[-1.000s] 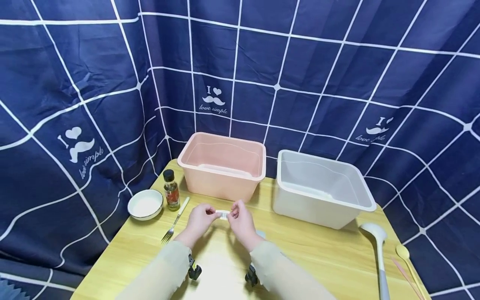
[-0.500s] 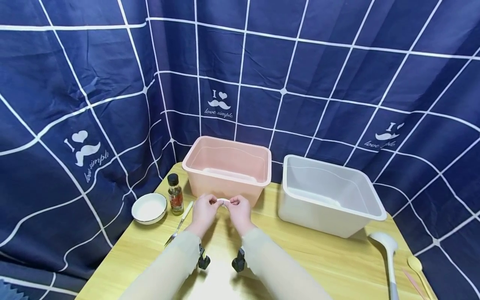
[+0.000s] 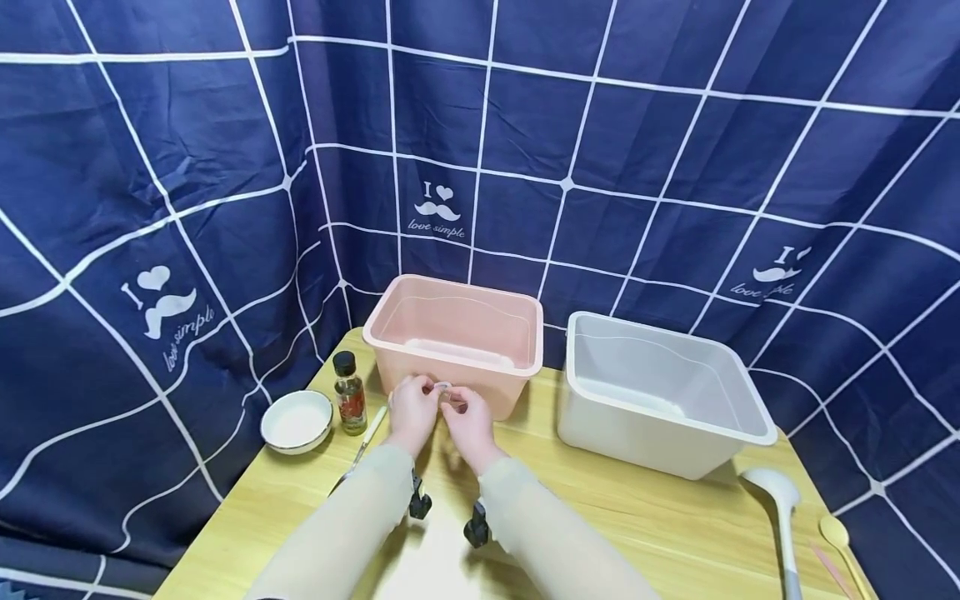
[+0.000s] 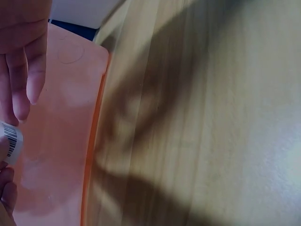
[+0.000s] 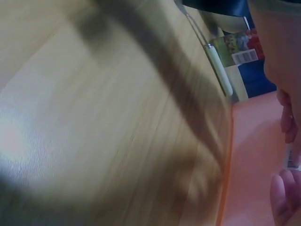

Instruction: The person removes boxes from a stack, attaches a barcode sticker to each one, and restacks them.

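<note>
White barcode sticker [image 3: 442, 386] is pinched between left hand [image 3: 412, 410] and right hand [image 3: 467, 419] fingertips, each grip closed on an end, against the pink tub [image 3: 456, 337] front wall at the counter [image 3: 645, 517] back edge.

Both forearms wear loose, pale beige long sleeves [image 3: 352, 525] ending at the wrists. 2 small black camera mounts [image 3: 418, 505] are strapped under the wrists; hands bare.

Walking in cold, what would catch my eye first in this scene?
Probably the two hands, left hand and right hand, meeting mid-table to pinch a small white barcode label against the front wall of the pink tub. Next, the white tub beside it on the right, all set against a navy grid-patterned curtain.
</note>
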Tool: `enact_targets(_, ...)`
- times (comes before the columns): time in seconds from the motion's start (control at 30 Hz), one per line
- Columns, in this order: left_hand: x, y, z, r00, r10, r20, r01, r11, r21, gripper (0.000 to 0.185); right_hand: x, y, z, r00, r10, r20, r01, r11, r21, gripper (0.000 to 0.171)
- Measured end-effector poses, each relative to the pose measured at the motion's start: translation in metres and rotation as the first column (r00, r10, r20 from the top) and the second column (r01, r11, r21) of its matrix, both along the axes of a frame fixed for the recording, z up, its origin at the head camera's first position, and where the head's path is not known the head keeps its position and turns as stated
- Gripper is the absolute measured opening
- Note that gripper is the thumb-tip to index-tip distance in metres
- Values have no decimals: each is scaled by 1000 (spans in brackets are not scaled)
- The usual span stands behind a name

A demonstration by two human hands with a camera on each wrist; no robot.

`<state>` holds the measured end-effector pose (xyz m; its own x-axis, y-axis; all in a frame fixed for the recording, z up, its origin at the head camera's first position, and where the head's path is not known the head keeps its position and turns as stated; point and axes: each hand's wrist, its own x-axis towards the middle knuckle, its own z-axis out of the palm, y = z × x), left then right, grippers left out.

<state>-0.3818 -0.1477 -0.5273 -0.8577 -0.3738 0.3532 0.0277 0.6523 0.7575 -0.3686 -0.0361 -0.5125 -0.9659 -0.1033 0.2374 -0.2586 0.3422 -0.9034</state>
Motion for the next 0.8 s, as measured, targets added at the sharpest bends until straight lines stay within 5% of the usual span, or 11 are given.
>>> enact_targets(0.27,-4,2,0,1000,20,22,-20,1000,12,15,1,2,-4,997,18,-78,-4,985,175,33)
enact_targets(0.8,-1,4,5,999,40,28,-41,999,26,16,-3,3,-6,998,19,-58,-8,983,184,43)
